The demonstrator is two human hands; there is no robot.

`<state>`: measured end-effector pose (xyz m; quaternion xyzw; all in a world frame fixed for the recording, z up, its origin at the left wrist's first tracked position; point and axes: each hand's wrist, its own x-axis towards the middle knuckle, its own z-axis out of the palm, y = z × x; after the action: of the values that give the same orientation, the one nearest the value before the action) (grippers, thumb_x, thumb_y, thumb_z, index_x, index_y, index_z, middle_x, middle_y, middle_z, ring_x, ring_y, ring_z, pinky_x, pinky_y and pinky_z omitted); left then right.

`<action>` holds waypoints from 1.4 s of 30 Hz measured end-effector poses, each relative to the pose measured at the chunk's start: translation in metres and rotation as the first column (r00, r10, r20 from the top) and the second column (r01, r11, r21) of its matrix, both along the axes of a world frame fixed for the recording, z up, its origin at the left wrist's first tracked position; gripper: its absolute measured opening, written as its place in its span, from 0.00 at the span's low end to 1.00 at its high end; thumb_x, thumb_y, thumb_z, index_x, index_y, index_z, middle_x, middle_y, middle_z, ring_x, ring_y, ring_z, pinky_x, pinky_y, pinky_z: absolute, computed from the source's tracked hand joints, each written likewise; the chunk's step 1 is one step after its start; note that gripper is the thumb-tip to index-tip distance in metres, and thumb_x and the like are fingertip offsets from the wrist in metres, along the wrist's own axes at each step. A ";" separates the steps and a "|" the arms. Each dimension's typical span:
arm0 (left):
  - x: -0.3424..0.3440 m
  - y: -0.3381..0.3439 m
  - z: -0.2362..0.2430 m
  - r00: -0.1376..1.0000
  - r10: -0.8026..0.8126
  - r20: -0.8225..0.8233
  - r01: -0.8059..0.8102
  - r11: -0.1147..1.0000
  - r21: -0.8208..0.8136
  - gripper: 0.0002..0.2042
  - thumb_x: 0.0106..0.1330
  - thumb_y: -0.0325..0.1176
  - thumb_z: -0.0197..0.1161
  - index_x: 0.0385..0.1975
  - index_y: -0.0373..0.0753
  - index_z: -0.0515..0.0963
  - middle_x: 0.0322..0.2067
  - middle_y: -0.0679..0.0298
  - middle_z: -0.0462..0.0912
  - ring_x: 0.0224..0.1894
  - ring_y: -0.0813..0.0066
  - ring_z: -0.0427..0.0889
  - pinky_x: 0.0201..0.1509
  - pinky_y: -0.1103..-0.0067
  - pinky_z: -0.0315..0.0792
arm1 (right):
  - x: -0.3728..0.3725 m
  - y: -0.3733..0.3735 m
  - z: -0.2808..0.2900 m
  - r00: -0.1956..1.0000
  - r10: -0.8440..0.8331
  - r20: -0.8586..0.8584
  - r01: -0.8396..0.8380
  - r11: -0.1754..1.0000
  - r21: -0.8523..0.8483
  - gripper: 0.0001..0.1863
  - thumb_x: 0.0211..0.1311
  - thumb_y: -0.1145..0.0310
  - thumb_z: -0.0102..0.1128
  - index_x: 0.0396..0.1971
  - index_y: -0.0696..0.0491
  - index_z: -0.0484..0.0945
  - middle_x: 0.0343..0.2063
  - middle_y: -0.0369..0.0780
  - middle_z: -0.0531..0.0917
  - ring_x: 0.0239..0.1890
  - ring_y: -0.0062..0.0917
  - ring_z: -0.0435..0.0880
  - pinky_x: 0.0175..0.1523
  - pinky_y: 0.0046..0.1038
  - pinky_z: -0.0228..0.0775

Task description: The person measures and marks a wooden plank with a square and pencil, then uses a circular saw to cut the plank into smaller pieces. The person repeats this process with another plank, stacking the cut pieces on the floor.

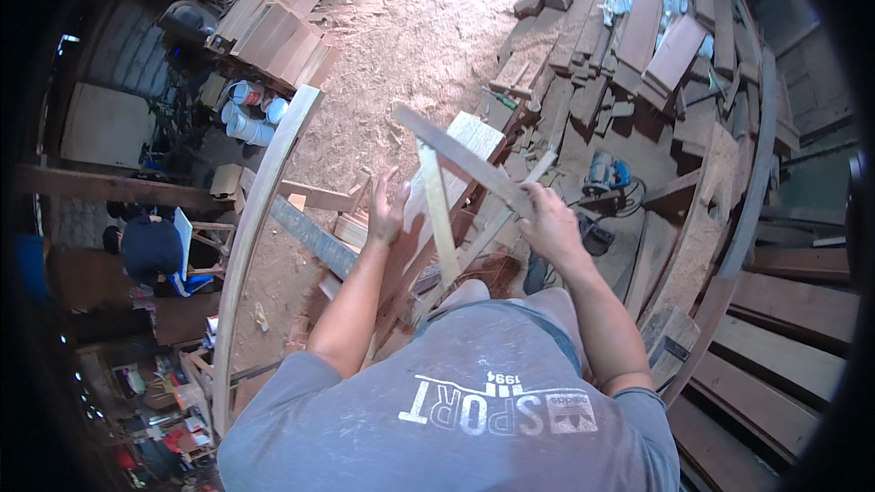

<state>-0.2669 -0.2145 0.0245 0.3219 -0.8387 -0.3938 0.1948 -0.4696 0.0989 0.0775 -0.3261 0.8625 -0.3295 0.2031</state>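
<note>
Sawdust floor (410, 27) spreads beyond a bench (474, 141), board stacks (638, 46) at its far right. Above the bench, right hand (547, 223) clenches a long lath (460, 159); left hand (387, 210), fingers spread, steadies a crossing lath (437, 210). Joining looks barely begun, nothing fastened.

The right hand (547, 219) grips a long flat grey wooden strip (460, 159); the left hand (387, 210), fingers spread, rests beside a pale narrow wooden slat (439, 219) above the sawdust-covered floor (401, 27).
</note>
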 end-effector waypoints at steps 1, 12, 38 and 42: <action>0.010 0.004 0.000 0.999 0.009 0.034 -0.007 0.998 -0.063 0.39 0.72 0.60 0.67 0.73 0.38 0.72 0.70 0.43 0.75 0.75 0.47 0.71 0.81 0.50 0.55 | 0.005 -0.014 -0.001 1.000 0.020 -0.012 -0.020 1.000 0.014 0.30 0.58 0.70 0.68 0.64 0.49 0.76 0.54 0.49 0.85 0.59 0.48 0.86 0.64 0.45 0.79; 0.022 0.036 -0.017 0.978 0.101 0.182 -0.028 0.930 -0.366 0.51 0.65 0.67 0.69 0.74 0.27 0.67 0.66 0.38 0.78 0.72 0.41 0.74 0.86 0.48 0.49 | 0.011 -0.084 -0.029 0.981 0.195 -0.009 -0.194 0.978 0.071 0.33 0.60 0.68 0.70 0.67 0.52 0.72 0.59 0.53 0.83 0.65 0.49 0.82 0.70 0.45 0.74; 0.012 0.062 -0.010 0.916 0.280 0.287 -0.268 0.960 -0.084 0.26 0.82 0.40 0.60 0.71 0.27 0.73 0.54 0.50 0.88 0.58 0.67 0.86 0.63 0.71 0.78 | 0.000 0.132 -0.501 0.776 -0.476 0.414 0.148 0.775 0.614 0.22 0.71 0.51 0.66 0.47 0.56 0.92 0.50 0.56 0.90 0.58 0.50 0.88 0.65 0.44 0.78; 0.027 0.047 -0.019 0.949 0.239 0.207 -0.260 0.963 0.077 0.29 0.84 0.37 0.56 0.77 0.25 0.64 0.66 0.51 0.79 0.66 0.67 0.80 0.72 0.73 0.71 | -0.029 0.109 -0.602 0.860 -0.385 0.336 0.197 0.856 0.477 0.21 0.75 0.54 0.62 0.40 0.59 0.90 0.46 0.59 0.89 0.54 0.54 0.88 0.62 0.49 0.78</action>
<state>-0.2401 -0.1674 0.0050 0.4723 -0.7848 -0.3752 0.1427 -0.4984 0.2077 -0.5242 -0.0573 0.8890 -0.2225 0.3962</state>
